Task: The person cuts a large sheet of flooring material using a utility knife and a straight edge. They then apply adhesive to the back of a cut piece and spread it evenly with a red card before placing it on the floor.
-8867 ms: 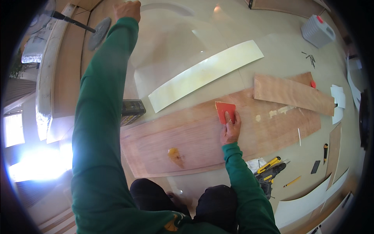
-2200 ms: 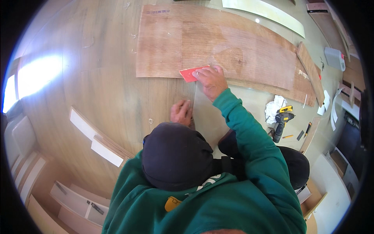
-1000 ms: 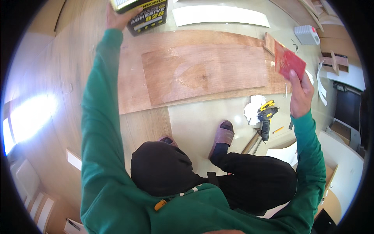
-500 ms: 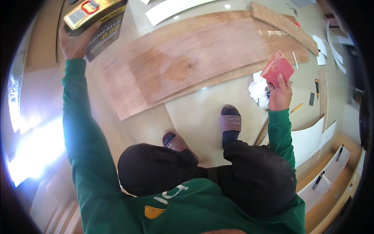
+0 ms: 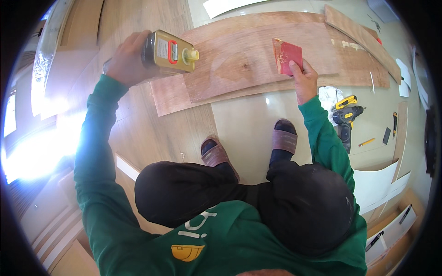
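Note:
My left hand (image 5: 130,59) is closed around a rectangular metal adhesive can (image 5: 161,50), gold on top with a red handle. The can is tipped over, and its pale yellow spout (image 5: 193,55) points right above the left part of a plywood sheet (image 5: 230,87). A darker patch, wet or stained, shows on the sheet. A flat red spreader (image 5: 291,54), crusted with dried glue along its left edge, is pinched between the thumb and fingers of my right hand (image 5: 305,82). It hovers above the right part of the plywood.
Right of my right forearm lie a yellow-black drill (image 5: 347,116), white crumpled material (image 5: 328,97), a pencil (image 5: 367,142) and a utility knife (image 5: 394,124). A wooden plank (image 5: 363,41) crosses the sheet's far right end. My sandalled feet (image 5: 284,140) are just nearer than the plywood.
The can has swung right and tipped from nearly upright, its spout now facing the sheet. My right hand has brought the spreader left over the plywood. The drill has come into sight.

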{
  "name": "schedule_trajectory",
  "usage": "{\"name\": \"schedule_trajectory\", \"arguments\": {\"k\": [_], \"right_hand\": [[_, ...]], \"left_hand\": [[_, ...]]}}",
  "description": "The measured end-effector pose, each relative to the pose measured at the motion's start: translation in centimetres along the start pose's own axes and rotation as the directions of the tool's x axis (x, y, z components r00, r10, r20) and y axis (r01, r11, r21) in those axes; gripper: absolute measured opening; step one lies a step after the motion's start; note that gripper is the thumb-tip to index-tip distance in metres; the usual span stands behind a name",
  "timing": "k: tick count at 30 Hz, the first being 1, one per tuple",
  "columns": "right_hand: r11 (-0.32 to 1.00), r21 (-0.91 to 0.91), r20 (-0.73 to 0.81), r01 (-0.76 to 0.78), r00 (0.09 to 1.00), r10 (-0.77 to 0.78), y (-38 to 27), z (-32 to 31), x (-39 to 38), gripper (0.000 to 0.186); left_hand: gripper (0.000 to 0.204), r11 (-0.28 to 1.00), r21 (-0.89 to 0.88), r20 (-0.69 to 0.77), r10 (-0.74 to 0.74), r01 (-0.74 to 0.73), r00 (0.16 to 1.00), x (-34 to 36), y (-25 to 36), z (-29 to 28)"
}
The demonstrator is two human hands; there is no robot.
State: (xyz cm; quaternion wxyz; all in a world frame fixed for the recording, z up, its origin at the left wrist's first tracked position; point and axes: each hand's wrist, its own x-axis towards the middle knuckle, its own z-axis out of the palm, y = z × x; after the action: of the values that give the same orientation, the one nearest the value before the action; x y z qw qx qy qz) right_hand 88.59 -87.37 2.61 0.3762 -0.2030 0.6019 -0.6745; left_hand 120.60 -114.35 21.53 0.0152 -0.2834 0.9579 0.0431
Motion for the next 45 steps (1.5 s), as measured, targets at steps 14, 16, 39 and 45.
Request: {"name": "schedule_trajectory", "arguments": {"k": [14, 16, 39, 45], "right_hand": [[0.951, -0.268, 0.232, 0.156, 0.968, -0.094, -0.9, 0.8, 1.6, 0.027], [0.905, -0.359, 0.263, 0.228, 0.955, -0.136, -1.5, 0.9, 2.9, 0.027], [0.747, -0.441, 0.134, 0.498, 0.859, -0.494, -1.7, 3.5, 1.5, 0.025], [0.625, -0.495, 0.222, 0.604, 0.783, -0.582, -2.9, 3.7, 1.8, 0.029]], "left_hand": [[0.095, 0.991, 0.124, 0.107, -0.062, 0.048, 0.992, 1.6, 4.3, 0.9], [0.094, 0.989, 0.137, 0.120, -0.076, 0.059, 0.990, 1.8, 4.8, 0.6], [0.090, 0.994, 0.013, -0.006, 0.108, -0.108, 0.994, 9.0, 9.0, 1.0], [0.091, 0.991, -0.119, 0.015, 0.068, -0.065, 0.998, 10.3, 10.4, 0.2]]}}
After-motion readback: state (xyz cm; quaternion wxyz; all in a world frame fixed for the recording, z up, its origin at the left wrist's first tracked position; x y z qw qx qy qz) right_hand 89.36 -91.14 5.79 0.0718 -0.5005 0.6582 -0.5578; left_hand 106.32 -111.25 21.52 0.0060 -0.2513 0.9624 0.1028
